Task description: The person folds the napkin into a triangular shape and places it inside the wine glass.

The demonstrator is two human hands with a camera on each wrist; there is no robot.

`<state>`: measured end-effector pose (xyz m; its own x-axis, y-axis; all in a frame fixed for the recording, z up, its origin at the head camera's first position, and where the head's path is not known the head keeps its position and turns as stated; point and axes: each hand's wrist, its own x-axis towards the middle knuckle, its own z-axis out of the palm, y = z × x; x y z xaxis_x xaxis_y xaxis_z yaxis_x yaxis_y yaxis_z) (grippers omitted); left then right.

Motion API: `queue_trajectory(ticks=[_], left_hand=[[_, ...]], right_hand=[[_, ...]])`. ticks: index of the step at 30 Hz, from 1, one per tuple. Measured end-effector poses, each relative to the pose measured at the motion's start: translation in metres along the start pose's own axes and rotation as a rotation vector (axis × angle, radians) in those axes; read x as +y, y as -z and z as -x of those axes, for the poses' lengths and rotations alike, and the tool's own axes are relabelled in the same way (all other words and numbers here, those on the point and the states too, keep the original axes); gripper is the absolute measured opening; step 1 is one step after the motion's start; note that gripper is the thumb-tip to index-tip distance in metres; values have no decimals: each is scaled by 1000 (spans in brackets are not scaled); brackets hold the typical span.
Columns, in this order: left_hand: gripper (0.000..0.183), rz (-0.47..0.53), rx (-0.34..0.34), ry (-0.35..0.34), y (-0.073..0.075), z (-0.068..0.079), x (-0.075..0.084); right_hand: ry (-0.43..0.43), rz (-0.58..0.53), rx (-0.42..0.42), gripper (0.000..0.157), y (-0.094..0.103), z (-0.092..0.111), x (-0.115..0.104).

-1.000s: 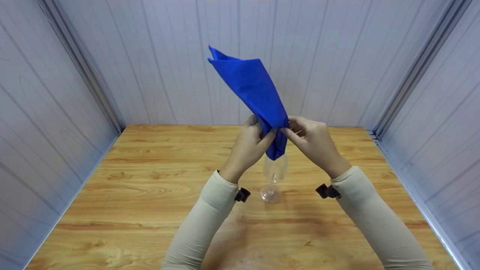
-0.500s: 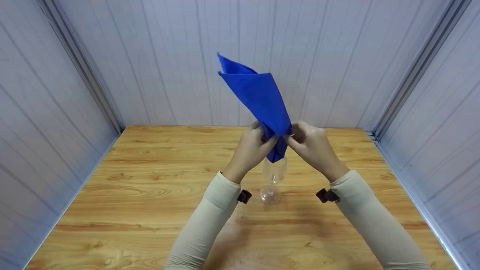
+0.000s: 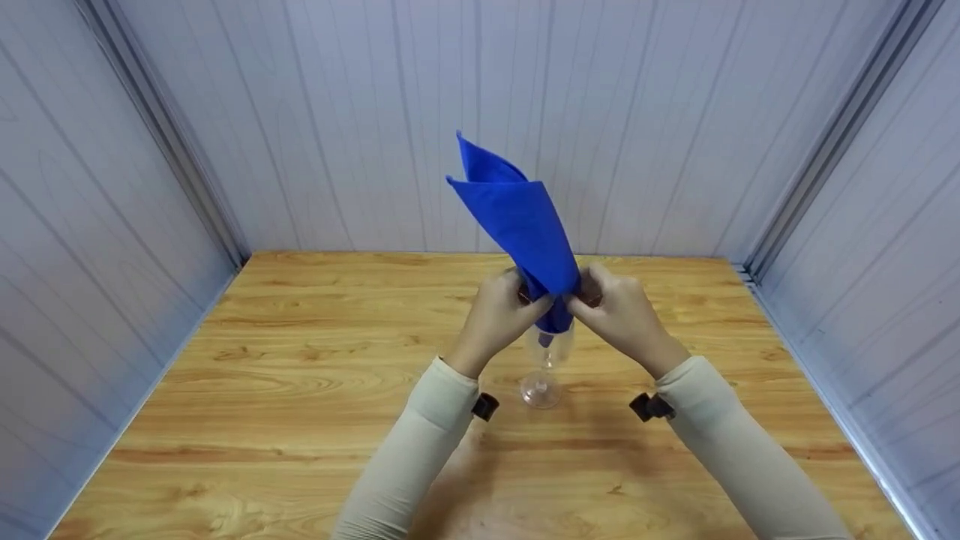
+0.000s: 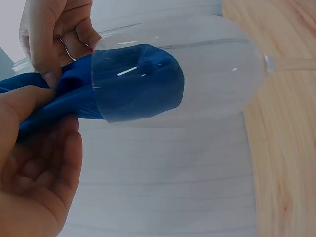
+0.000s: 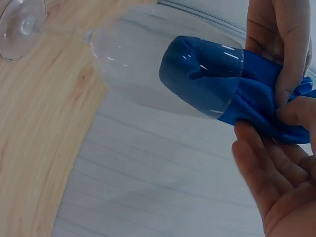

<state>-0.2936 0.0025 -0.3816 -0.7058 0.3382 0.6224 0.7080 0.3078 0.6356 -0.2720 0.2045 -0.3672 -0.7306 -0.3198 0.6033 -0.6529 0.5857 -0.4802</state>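
A folded blue cloth napkin (image 3: 521, 225) stands tilted to the left, its two pointed tips at the top. My left hand (image 3: 501, 319) pinches it low on the left side, and my right hand (image 3: 621, 315) pinches it on the right, thumbs close together in front. Below them a clear wine glass (image 3: 541, 390) stands upright on the table. In the left wrist view the napkin's rounded lower end (image 4: 148, 84) is inside the bowl of the glass (image 4: 217, 74), short of its bottom. The right wrist view shows the same end (image 5: 197, 74) within the bowl.
The wooden table (image 3: 300, 390) carries the glass near its middle. A white panelled wall (image 3: 337, 135) rises behind it, with side walls at left and right. Small dark wrist cameras (image 3: 486, 406) sit at both cuffs.
Both hands have lowered the napkin, and its bottom end has passed from above the rim into the glass. The napkin's top has come down and slightly right. The glass stays in place.
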Motion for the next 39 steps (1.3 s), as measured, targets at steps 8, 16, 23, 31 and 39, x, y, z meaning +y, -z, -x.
queue_trajectory(ticks=[8, 16, 23, 31, 39], left_hand=[[6, -18, -36, 26, -2, 5, -7], [8, -157, -79, -48, -7, 11, -16], [15, -58, -74, 0, -5, 15, -16], [18, 33, -42, 146, 1, 12, -14], [13, 40, 25, 216, 3, 7, -12]], right_hand=[[-23, 85, -15, 12, -4, 6, 5], [-28, 152, -62, 15, -12, 14, 10], [-80, 113, -118, 19, -13, 14, 10], [-99, 95, -125, 56, -17, 6, -1], [-123, 170, -59, 48, -16, 0, -11]])
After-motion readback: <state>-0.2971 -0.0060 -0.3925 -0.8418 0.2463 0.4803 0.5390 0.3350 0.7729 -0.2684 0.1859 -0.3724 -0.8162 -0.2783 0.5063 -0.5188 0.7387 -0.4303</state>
